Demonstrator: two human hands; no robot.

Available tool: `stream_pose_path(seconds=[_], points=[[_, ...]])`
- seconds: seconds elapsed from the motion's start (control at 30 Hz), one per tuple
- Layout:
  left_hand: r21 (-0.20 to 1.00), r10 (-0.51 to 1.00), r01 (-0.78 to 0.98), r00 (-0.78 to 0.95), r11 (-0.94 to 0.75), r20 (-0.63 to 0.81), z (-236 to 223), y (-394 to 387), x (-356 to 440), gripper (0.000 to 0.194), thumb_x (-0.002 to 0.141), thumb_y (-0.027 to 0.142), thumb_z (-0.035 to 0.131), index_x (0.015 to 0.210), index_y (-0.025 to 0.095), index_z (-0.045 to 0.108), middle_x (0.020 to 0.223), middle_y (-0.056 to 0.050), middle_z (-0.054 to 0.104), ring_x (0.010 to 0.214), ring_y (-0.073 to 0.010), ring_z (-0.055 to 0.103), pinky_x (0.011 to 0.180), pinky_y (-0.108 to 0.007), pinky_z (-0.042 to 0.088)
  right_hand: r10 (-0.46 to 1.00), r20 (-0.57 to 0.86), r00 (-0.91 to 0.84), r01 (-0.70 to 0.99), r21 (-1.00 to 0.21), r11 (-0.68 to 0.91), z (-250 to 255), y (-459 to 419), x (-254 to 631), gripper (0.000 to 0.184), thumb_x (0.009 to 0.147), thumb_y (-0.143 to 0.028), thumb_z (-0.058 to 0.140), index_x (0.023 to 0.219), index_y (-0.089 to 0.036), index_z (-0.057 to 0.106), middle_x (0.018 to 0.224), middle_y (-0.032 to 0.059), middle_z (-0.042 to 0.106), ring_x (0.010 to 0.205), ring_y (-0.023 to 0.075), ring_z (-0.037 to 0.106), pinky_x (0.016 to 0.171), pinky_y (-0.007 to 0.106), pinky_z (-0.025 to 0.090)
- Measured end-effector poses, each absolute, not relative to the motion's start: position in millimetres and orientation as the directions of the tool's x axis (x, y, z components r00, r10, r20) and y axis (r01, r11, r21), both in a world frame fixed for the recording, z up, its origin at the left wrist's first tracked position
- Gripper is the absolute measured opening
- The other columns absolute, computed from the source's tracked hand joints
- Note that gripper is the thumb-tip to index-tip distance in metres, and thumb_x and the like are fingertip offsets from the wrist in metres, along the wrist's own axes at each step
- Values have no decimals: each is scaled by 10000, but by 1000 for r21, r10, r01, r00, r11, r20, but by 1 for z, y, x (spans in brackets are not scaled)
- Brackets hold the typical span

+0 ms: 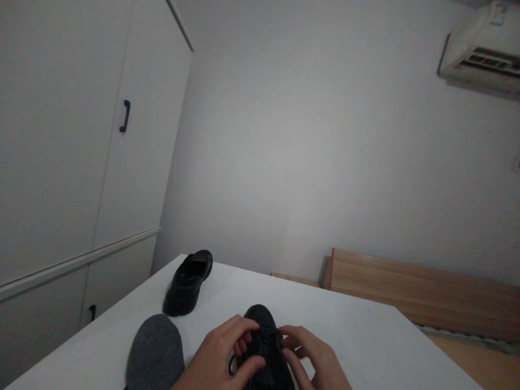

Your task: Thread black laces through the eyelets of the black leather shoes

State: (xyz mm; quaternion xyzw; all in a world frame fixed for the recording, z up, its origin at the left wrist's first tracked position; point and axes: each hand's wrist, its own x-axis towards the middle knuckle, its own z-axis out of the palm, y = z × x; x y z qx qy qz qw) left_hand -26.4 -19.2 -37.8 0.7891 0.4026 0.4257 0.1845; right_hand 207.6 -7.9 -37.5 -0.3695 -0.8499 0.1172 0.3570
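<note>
Hands: left hand, right hand pinching laces on near shoe | keep tension even | second shoe beyond-left of it

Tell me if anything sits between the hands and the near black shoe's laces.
Nothing visible does. The left hand and right hand already have fingers on the laces of the near black shoe. The other shoe and grey sock lie off left.

A black leather lace-up shoe sits upright on the white desk, toe pointing away, at the near edge. Its dark laces lie bunched over the tongue, one loop hanging left.
</note>
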Motion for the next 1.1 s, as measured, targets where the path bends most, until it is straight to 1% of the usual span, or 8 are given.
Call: stream_pose_path(seconds=[0.1,0.27,0.53,0.7,0.77,0.87,0.97,1.1], points=[[645,814,499,302,-578,496,-33,-25,-22,518,696,167,724,1190,251,596,1002,-39,640,844,-197,629,762,-278,530,730,481,-485,594,-432,679,-37,-9,206,486,795,-163,681,1262,-248,578,996,69,702,839,210,689,795,297,560],[593,813,562,323,-576,484,-27,-26,-17,463,665,26,538,1053,255,648,939,-22,595,806,-167,625,712,-239,500,747,446,-493,667,-358,654,-37,-7,199,592,691,10,537,1217,-247,621,999,63,650,822,193,674,742,260,548],[435,888,785,310,-440,339,-9,-14,-9,266,739,20,502,829,182,694,959,-81,645,851,-223,662,734,-301,486,857,280,-434,896,34,443,-11,-11,159,452,696,97,474,965,-168,724,980,138,681,787,242,715,684,291,534],[321,902,851,341,-416,265,25,-16,-5,223,744,27,523,736,157,704,942,-149,693,870,-310,678,731,-364,472,854,291,-431,901,88,425,14,-11,138,378,740,97,482,853,-163,732,924,148,715,722,251,723,567,277,460],[357,883,818,352,-452,312,43,-15,-7,200,750,40,543,705,162,695,908,-134,704,860,-300,676,721,-347,457,837,336,-432,894,35,447,28,-10,139,331,761,68,511,836,-179,717,915,123,719,729,243,715,579,279,446],[433,840,736,350,-520,415,73,-11,-13,211,856,135,503,769,185,689,827,-67,716,804,-225,660,694,-288,434,790,479,-383,823,-210,527,57,-7,148,238,817,0,511,823,-197,644,824,62,714,743,210,678,628,277,446],[613,800,519,320,-596,507,95,-6,-17,226,906,243,472,804,183,665,744,-18,709,699,-168,622,641,-250,416,759,571,-313,609,-493,621,84,-7,158,118,898,-147,482,832,-212,554,716,19,669,647,172,624,593,266,454],[783,819,247,236,-571,523,97,-3,-14,182,825,303,574,755,166,671,695,-17,697,678,-168,614,633,-255,436,767,602,-222,380,-671,637,98,-8,164,163,930,-350,497,855,-210,536,674,10,647,611,169,622,592,287,489]])
